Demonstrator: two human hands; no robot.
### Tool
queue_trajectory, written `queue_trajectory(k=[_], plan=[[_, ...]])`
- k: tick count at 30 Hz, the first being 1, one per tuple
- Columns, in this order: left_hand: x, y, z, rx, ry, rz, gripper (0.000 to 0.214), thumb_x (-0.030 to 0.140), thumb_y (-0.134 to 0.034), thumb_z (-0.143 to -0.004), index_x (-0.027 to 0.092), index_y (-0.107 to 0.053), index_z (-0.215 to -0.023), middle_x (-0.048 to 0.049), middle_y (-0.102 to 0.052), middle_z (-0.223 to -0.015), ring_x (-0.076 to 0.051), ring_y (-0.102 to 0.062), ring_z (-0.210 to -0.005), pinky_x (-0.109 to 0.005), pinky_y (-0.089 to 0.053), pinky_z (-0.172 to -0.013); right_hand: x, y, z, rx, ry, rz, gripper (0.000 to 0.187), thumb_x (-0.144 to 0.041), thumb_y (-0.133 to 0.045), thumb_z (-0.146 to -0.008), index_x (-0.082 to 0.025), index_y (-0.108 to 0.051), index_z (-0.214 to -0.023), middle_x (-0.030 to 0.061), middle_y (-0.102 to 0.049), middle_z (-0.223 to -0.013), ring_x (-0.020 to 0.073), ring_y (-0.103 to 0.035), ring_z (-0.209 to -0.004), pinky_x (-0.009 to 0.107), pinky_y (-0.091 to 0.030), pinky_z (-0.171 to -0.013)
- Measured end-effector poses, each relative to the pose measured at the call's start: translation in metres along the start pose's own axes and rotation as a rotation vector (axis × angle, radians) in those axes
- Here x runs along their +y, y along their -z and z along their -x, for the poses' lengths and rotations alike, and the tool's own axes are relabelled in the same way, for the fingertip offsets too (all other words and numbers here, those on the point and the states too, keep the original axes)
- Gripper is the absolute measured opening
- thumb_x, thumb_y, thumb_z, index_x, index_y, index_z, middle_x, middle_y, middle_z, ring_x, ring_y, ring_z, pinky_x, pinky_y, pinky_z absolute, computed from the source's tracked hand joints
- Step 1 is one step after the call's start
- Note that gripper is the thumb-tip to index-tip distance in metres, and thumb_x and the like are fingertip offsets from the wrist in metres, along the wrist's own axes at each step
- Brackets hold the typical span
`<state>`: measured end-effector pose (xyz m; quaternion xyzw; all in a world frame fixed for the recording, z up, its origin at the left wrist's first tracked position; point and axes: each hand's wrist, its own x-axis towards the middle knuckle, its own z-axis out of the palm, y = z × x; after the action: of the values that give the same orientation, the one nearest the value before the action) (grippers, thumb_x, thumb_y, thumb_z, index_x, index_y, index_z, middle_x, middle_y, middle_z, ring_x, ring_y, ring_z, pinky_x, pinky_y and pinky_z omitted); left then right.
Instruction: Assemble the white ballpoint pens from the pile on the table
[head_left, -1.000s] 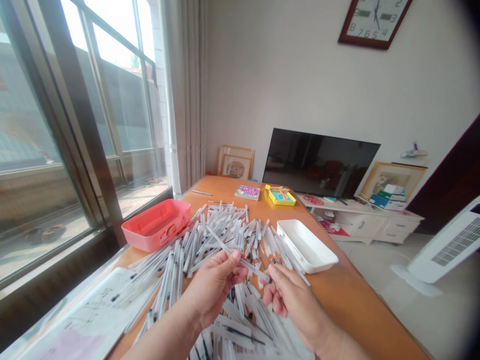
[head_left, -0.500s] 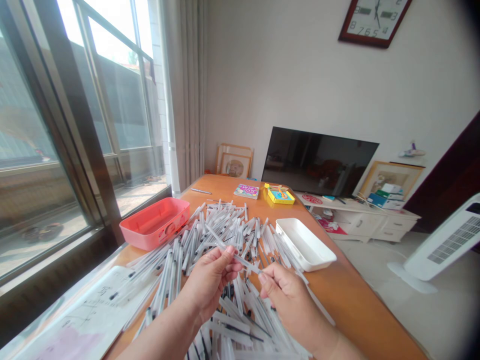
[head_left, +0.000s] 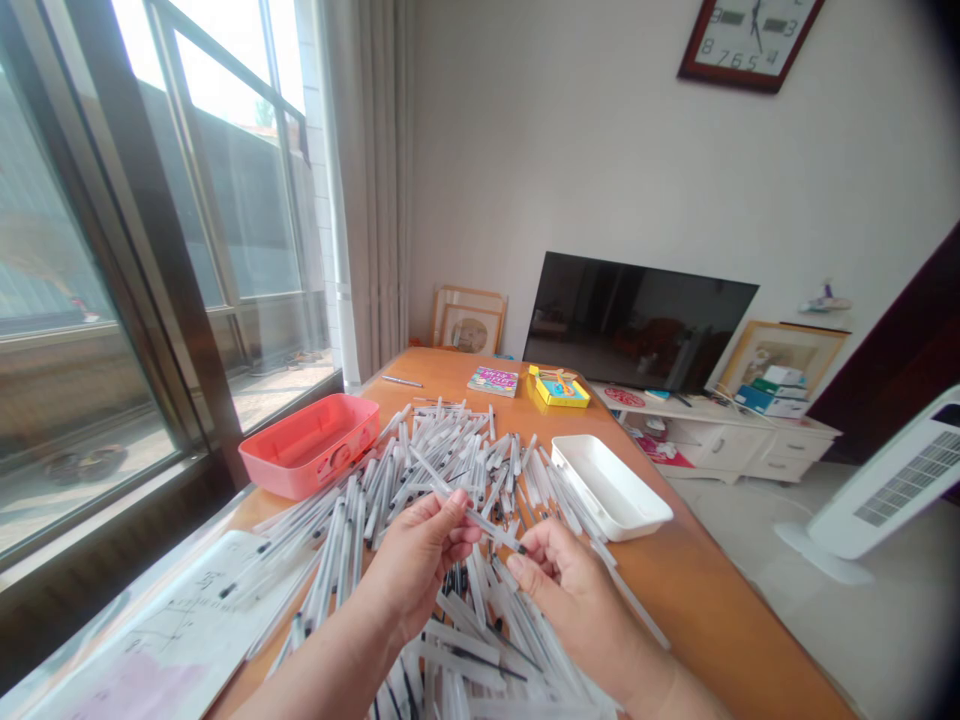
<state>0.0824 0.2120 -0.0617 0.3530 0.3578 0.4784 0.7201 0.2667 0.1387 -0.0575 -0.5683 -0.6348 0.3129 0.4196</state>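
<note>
A slim translucent white pen [head_left: 487,526] with a dark end slants between my two hands, above the pile. My left hand [head_left: 431,540] pinches its upper left part between thumb and fingers. At the lower right end, the thumb and forefinger of my right hand [head_left: 566,580] close around the dark tip. Beneath and around both hands spreads a heap of similar pens [head_left: 450,450], white and see-through with black parts, lying in many directions.
A pink bin [head_left: 300,478] stands left of the heap, a white tray [head_left: 637,522] right of it. Farther back lie a pen [head_left: 403,381], a colourful booklet [head_left: 493,381] and a yellow box [head_left: 566,398]. A printed sheet [head_left: 150,630] covers the table's near left.
The fingers of my right hand have shifted slightly at the pen's end, and its dark tip now shows beside them. My left hand keeps its grip almost unmoved.
</note>
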Motion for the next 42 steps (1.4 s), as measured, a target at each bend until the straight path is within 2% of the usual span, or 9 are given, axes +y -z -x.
queue_trajectory(k=[3, 8, 12, 17, 21, 28, 36, 39, 42], plan=[[0.001, 0.000, 0.000, 0.005, -0.001, -0.005, 0.028, 0.041, -0.075, -0.081, 0.016, -0.061, -0.084, -0.0021, -0.066, -0.074, -0.009, -0.063, -0.066, -0.018, -0.049, -0.061, 0.000, 0.000, 0.001, -0.063, -0.058, -0.013, 0.037, -0.048, -0.041, -0.100, -0.020, -0.059, -0.084, -0.0022, -0.059, -0.070, 0.0125, -0.053, -0.060, 0.025, -0.041, -0.059], [0.001, 0.000, 0.001, 0.001, 0.000, -0.014, 0.030, 0.043, -0.075, -0.080, 0.016, -0.061, -0.082, -0.0025, -0.067, -0.073, -0.008, -0.061, -0.064, -0.018, -0.048, -0.061, 0.001, 0.000, 0.000, 0.034, 0.017, 0.007, 0.026, -0.046, -0.056, -0.093, -0.021, -0.059, -0.088, -0.0015, -0.060, -0.076, 0.0139, -0.054, -0.069, 0.024, -0.042, -0.064], [0.000, 0.001, 0.001, 0.010, -0.011, -0.014, 0.031, 0.044, -0.076, -0.079, 0.017, -0.062, -0.082, -0.0014, -0.067, -0.073, -0.009, -0.062, -0.065, -0.018, -0.048, -0.063, -0.001, -0.001, -0.001, -0.066, -0.060, -0.028, 0.038, -0.049, -0.042, -0.099, -0.020, -0.060, -0.084, -0.0009, -0.060, -0.071, 0.0127, -0.051, -0.059, 0.025, -0.040, -0.057], [0.000, 0.002, 0.001, 0.012, -0.026, -0.053, 0.033, 0.046, -0.074, -0.080, 0.016, -0.062, -0.080, -0.0018, -0.067, -0.073, -0.009, -0.061, -0.065, -0.019, -0.047, -0.062, -0.001, -0.002, 0.000, 0.004, 0.025, -0.013, 0.027, -0.047, -0.055, -0.092, -0.021, -0.059, -0.089, -0.0004, -0.059, -0.077, 0.0150, -0.054, -0.069, 0.025, -0.043, -0.064], [0.001, 0.000, 0.002, 0.015, -0.032, -0.071, 0.034, 0.047, -0.073, -0.080, 0.016, -0.061, -0.080, -0.0025, -0.066, -0.074, -0.009, -0.061, -0.065, -0.020, -0.046, -0.062, 0.000, -0.002, 0.001, -0.093, -0.038, -0.009, 0.038, -0.048, -0.040, -0.100, -0.020, -0.060, -0.084, -0.0007, -0.061, -0.073, 0.0131, -0.052, -0.060, 0.025, -0.040, -0.058], [0.003, 0.001, -0.001, 0.078, -0.065, -0.082, 0.037, 0.049, -0.075, -0.077, 0.015, -0.060, -0.078, -0.0028, -0.066, -0.073, -0.010, -0.060, -0.063, -0.020, -0.044, -0.060, 0.013, -0.006, -0.001, 0.098, 0.093, 0.229, 0.015, -0.033, -0.057, -0.091, -0.022, -0.057, -0.080, -0.0016, -0.060, -0.069, 0.0143, -0.054, -0.064, 0.025, -0.037, -0.060], [0.011, 0.006, -0.003, 0.162, -0.143, -0.089, 0.039, 0.049, -0.079, -0.072, 0.015, -0.061, -0.077, -0.0020, -0.065, -0.069, -0.011, -0.060, -0.062, -0.022, -0.044, -0.060, 0.002, 0.008, 0.000, -0.068, 0.027, 0.370, 0.013, -0.028, -0.059, -0.087, -0.023, -0.056, -0.075, -0.0045, -0.059, -0.068, 0.0137, -0.053, -0.064, 0.024, -0.034, -0.060], [0.011, 0.002, 0.000, 0.135, -0.150, -0.113, 0.040, 0.050, -0.078, -0.072, 0.015, -0.060, -0.073, -0.0019, -0.065, -0.067, -0.011, -0.059, -0.060, -0.023, -0.044, -0.060, -0.004, 0.008, 0.000, -0.050, 0.055, 0.315, 0.013, -0.034, -0.059, -0.090, -0.023, -0.061, -0.085, -0.0026, -0.063, -0.078, 0.0146, -0.056, -0.071, 0.024, -0.037, -0.064], [0.010, -0.003, 0.003, 0.082, -0.131, -0.147, 0.040, 0.051, -0.078, -0.072, 0.015, -0.060, -0.071, -0.0032, -0.065, -0.068, -0.013, -0.060, -0.061, -0.024, -0.045, -0.060, -0.006, 0.006, -0.001, -0.051, 0.098, 0.276, 0.024, -0.037, -0.050, -0.096, -0.022, -0.061, -0.081, -0.0020, -0.062, -0.076, 0.0143, -0.056, -0.071, 0.024, -0.037, -0.064]])
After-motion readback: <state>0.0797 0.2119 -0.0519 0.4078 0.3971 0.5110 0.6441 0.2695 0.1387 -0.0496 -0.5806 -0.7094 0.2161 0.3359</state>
